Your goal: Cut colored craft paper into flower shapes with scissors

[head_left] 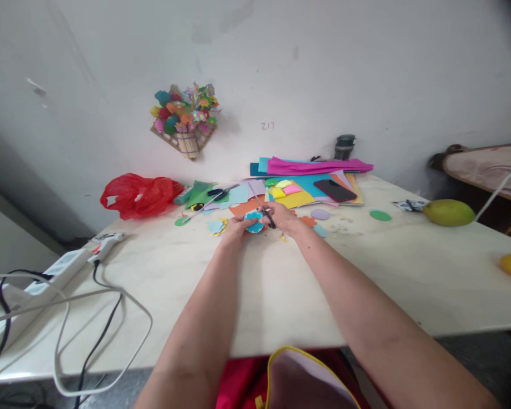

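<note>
Between my two hands is a blue scalloped paper flower [252,216], with a pale round edge around it. My left hand [235,228] pinches its left side. My right hand [283,218] is closed on a slim tool with a dark handle [271,221] and a thin metal shaft pointing away from me; its exact kind is unclear. The right fingertips also reach the flower's right edge. Left of my hands lies a pale blue and yellow paper flower [216,226]. Orange paper flowers [308,221] and a lilac paper circle [320,214] lie to the right.
Behind my hands are dark-handled scissors [218,194], coloured sheets [304,200], a phone [335,191] and a magenta roll [319,166]. A red plastic bag [141,196] sits left, near a power strip [62,271] with loose cables. A green-yellow fruit [449,212] is right.
</note>
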`<action>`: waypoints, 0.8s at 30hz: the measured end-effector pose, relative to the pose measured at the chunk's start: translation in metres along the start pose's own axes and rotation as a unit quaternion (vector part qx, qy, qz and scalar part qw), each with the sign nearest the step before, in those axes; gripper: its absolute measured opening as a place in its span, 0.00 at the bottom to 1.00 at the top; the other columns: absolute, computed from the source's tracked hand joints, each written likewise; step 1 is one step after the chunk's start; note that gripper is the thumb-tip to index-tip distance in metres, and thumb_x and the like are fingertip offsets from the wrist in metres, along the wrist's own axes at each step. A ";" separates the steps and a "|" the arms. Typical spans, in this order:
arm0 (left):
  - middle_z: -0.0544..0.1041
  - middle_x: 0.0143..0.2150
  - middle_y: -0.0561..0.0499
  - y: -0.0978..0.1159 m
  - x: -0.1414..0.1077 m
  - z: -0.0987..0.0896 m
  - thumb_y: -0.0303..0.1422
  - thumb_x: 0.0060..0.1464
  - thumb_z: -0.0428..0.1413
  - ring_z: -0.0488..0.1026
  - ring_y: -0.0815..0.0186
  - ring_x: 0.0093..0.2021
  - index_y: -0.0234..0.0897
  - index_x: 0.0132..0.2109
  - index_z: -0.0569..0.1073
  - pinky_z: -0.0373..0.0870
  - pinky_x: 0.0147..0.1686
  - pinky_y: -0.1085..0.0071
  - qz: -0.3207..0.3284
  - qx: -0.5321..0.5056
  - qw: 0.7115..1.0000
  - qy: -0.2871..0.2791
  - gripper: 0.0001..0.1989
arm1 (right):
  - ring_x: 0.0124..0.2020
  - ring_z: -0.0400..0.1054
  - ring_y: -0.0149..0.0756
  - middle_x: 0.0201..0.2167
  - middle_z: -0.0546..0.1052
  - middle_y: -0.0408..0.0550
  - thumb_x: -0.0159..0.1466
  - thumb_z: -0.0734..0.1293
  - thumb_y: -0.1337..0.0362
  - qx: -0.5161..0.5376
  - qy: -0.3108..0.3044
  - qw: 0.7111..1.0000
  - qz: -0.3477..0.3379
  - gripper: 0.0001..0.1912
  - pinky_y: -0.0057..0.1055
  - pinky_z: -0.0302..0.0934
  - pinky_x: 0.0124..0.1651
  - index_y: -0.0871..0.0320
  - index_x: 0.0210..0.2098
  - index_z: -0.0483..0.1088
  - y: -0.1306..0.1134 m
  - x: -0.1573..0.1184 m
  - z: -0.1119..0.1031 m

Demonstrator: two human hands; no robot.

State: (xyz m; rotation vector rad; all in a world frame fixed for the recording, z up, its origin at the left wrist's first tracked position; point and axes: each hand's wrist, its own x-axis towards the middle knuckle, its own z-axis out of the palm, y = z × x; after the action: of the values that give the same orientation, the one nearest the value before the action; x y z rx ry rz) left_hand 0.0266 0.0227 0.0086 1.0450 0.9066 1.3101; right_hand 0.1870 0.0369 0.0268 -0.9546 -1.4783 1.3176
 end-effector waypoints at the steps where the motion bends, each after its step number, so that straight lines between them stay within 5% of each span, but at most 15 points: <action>1: 0.78 0.24 0.48 0.000 0.000 -0.001 0.32 0.29 0.71 0.73 0.65 0.24 0.32 0.25 0.77 0.71 0.31 0.69 -0.002 0.008 1.000 -0.003 0.14 | 0.21 0.64 0.27 0.20 0.70 0.38 0.44 0.73 0.73 -0.001 -0.004 1.000 0.000 0.17 0.25 0.60 0.24 0.58 0.33 0.68 0.000 0.000 0.000; 6: 0.78 0.24 0.49 0.003 -0.001 -0.004 0.33 0.28 0.72 0.74 0.65 0.24 0.32 0.25 0.76 0.72 0.31 0.69 0.005 -0.002 1.000 0.008 0.15 | 0.19 0.64 0.28 0.18 0.71 0.38 0.44 0.77 0.68 0.000 -0.011 1.000 0.014 0.19 0.24 0.59 0.22 0.57 0.33 0.68 -0.003 -0.002 -0.002; 11: 0.79 0.28 0.47 0.005 -0.003 -0.002 0.34 0.30 0.71 0.77 0.61 0.29 0.33 0.29 0.77 0.74 0.35 0.65 0.015 -0.062 0.998 0.025 0.16 | 0.18 0.64 0.26 0.19 0.71 0.40 0.49 0.75 0.57 -0.055 -0.045 0.997 -0.011 0.17 0.21 0.45 0.15 0.59 0.32 0.69 -0.006 -0.009 -0.008; 16: 0.79 0.28 0.48 0.006 -0.002 -0.003 0.32 0.32 0.71 0.76 0.64 0.28 0.33 0.29 0.76 0.75 0.34 0.67 0.010 -0.074 0.997 0.026 0.15 | 0.18 0.64 0.25 0.22 0.75 0.45 0.56 0.70 0.52 -0.088 -0.134 0.986 -0.035 0.17 0.21 0.47 0.15 0.61 0.28 0.69 -0.002 -0.010 -0.018; 24: 0.78 0.25 0.49 0.015 -0.008 0.000 0.30 0.29 0.71 0.74 0.66 0.25 0.31 0.26 0.76 0.73 0.34 0.69 0.000 -0.051 0.998 0.042 0.14 | 0.17 0.63 0.25 0.22 0.76 0.45 0.56 0.70 0.57 -0.080 -0.185 0.979 0.030 0.13 0.22 0.52 0.17 0.61 0.29 0.68 -0.005 -0.013 -0.029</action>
State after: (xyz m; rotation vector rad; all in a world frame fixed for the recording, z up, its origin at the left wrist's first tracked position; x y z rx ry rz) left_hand 0.0218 0.0145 0.0223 0.9174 0.8922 1.3946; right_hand 0.2188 0.0321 0.0302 -0.8932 -1.8745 1.4971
